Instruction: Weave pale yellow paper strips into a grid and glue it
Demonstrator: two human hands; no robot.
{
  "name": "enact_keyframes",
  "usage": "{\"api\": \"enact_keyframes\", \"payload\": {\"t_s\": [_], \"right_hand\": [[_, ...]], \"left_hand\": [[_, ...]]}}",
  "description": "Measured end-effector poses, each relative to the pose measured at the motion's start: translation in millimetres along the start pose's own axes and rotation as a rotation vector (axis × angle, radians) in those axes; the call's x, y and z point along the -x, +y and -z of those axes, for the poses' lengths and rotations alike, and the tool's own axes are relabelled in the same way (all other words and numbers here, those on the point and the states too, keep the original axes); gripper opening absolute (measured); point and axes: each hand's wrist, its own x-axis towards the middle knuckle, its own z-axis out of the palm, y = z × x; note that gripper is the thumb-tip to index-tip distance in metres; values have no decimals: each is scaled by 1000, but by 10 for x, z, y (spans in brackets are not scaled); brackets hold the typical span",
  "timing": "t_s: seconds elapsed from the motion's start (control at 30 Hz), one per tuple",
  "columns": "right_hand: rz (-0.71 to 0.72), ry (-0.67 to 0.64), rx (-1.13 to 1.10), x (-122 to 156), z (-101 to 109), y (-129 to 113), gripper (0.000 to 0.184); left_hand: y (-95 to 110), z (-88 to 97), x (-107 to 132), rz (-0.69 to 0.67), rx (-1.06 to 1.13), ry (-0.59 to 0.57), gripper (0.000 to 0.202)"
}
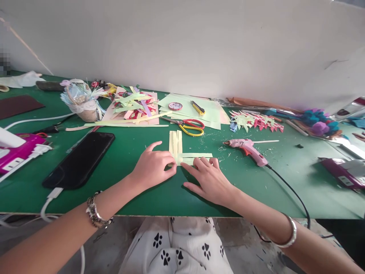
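Pale yellow paper strips stand away from me side by side on the green table. Pale green paper strips run rightward from their near end, making an L shape. My left hand is at the corner, its thumb and index finger pinched together on the near edge of the yellow strips. Over the green strips lies my right hand, palm down with fingers apart, the index fingertip touching the corner and the other fingertips pressing on the strips.
Scissors lie just beyond the strips. A pink glue gun with a black cord rests to the right. A phone charges at left. Farther back are cut paper strips, green paper sheets, a cutter and tape.
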Motion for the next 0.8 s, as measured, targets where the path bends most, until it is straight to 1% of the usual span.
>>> {"api": "enact_keyframes", "payload": {"t_s": [0.23, 0.43, 0.53, 0.8], "right_hand": [[-61, -21, -42, 24, 2, 33, 47], [-13, -24, -35, -59, 42, -27, 48], [-12, -26, -35, -80, 42, -37, 47], [-64, -9, -53, 5, 36, 60, 43]], "left_hand": [[-5, -9, -12, -3, 13, 7, 27], [-5, -11, -9, 9, 19, 3, 28], [-1, -5, -4, 10, 13, 6, 28], [-7, -7, -4, -1, 3, -1, 27]]}}
